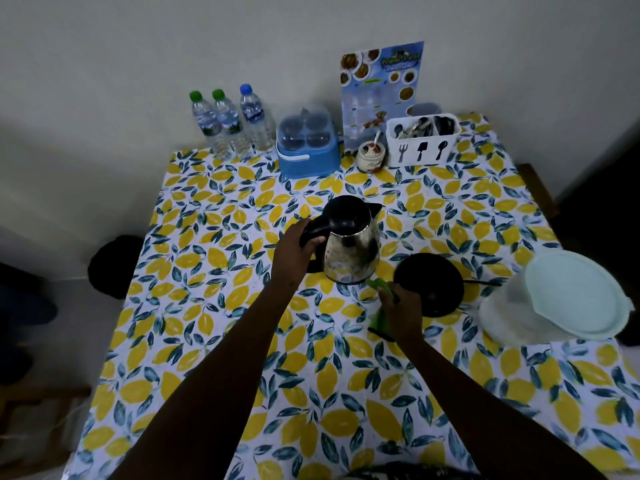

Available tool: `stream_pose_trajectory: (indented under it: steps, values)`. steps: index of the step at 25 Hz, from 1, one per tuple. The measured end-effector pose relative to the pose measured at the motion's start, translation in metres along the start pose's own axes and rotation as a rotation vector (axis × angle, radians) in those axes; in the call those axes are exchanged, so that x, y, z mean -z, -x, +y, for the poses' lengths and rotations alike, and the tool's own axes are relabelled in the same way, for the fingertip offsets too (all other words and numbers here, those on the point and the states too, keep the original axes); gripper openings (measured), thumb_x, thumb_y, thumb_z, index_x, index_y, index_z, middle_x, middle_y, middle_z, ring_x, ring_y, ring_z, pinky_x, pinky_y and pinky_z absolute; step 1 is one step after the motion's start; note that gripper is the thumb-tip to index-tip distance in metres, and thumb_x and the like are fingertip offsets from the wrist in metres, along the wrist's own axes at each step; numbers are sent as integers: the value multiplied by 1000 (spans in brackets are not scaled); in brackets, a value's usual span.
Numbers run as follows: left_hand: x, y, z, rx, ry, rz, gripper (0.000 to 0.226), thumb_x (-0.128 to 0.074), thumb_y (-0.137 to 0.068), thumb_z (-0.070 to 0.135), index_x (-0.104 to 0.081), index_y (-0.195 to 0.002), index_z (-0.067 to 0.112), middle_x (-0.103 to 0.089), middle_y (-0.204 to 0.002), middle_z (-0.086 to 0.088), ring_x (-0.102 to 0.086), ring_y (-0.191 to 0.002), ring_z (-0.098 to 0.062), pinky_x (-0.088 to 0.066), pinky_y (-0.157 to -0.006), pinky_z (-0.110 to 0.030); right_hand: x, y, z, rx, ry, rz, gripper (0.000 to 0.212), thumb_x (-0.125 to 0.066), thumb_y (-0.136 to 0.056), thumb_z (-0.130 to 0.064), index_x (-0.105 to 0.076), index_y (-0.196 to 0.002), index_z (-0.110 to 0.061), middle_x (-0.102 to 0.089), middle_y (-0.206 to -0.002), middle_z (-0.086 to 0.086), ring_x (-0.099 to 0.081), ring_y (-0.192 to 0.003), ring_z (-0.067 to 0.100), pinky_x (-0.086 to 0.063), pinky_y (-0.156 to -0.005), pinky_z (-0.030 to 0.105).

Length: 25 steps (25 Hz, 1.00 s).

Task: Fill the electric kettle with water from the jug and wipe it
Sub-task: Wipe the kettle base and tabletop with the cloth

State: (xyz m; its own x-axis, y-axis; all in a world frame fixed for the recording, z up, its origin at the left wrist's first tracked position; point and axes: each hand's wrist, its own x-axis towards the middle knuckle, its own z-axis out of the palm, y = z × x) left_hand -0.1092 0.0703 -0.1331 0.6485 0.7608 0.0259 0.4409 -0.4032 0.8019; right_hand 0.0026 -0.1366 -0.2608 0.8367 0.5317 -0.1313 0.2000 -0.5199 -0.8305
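step: wiping | kettle (353,249) upright on desk (207,341), off black base (429,284) | left hand (294,254) gripping handle | right hand (403,310) closed on green cloth (375,284), just below-right of kettle, nearer steel side | jug (554,299) far right

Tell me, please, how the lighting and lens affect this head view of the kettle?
Head view: dim overall, corners darkest; wide-angle bending splays the table edges; the kettle steel shows mottled reflections; the left hand and right hand read as dark shapes.
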Motion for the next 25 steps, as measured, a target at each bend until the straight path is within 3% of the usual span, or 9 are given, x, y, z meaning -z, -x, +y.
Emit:
stream_pose_trajectory:
  steps: [3,5,7,10,13,15,18,22,25]
  values:
    - [-5,4,-14,12,-27,24,52,-55,-95,36,-41,-140,14,-50,-141,-12,-49,-126,-23,-42,-104,-33,-18,6,13,31,396,-1,52,-47,-92,-52,-68,-109,-8,-69,-106,18,-58,-106,39,-49,-78,45]
    - [-17,24,-32,101,-37,52,61,-51,-97,30,-25,-147,9,-34,-153,-15,-36,-138,-23,-32,-111,-31,-28,17,14,183,620,-32,47,-50,-91,-40,-60,-127,-11,-58,-135,14,-48,-127,40,-44,-95,53]
    - [-30,49,-70,165,-157,-48,63,-47,-99,23,-16,-151,7,-18,-160,-15,-19,-147,-27,-25,-119,-41,-37,24,18,247,746,-112,55,-38,-93,-44,-49,-138,-16,-45,-148,11,-34,-138,40,-33,-106,57]
    - [-36,94,-131,277,-486,-250,58,-46,-97,17,-22,-150,11,-10,-162,-11,-6,-149,-34,-25,-117,-52,-48,33,18,206,738,-147,58,-28,-94,-46,-35,-147,-23,-37,-154,7,-25,-142,40,-27,-110,60]
    - [-29,129,-173,388,-671,-270,55,-41,-92,27,-33,-145,11,-17,-160,-8,-12,-148,-32,-29,-116,-50,-78,51,-3,362,752,-246,54,-32,-95,-41,-34,-147,-28,-38,-154,2,-25,-142,40,-30,-107,61]
    - [-26,142,-199,358,-759,-365,67,-43,-90,36,-24,-147,7,-10,-162,-12,-6,-150,-31,-27,-117,-49,-108,48,-26,432,715,-353,50,-37,-96,-39,-36,-145,-30,-38,-153,-2,-27,-142,38,-31,-107,59]
    - [-19,146,-200,308,-767,-462,71,-45,-92,43,-24,-147,3,2,-162,-15,4,-149,-33,-21,-119,-49,-129,47,-35,534,736,-391,51,-42,-95,-37,-35,-146,-33,-36,-155,-5,-27,-143,37,-30,-109,58]
    - [-15,148,-176,348,-624,-347,77,-47,-97,38,-4,-151,4,1,-162,-13,1,-149,-31,-16,-120,-43,-91,96,3,783,749,-493,55,-38,-95,-39,-27,-149,-32,-34,-155,-4,-27,-143,33,-24,-110,55]
    - [-14,150,-178,334,-619,-351,77,-44,-97,40,1,-151,8,4,-162,-11,5,-149,-28,-15,-122,-43,-99,76,-5,750,772,-470,57,-37,-93,-34,-29,-149,-29,-33,-156,-1,-26,-143,34,-26,-112,56]
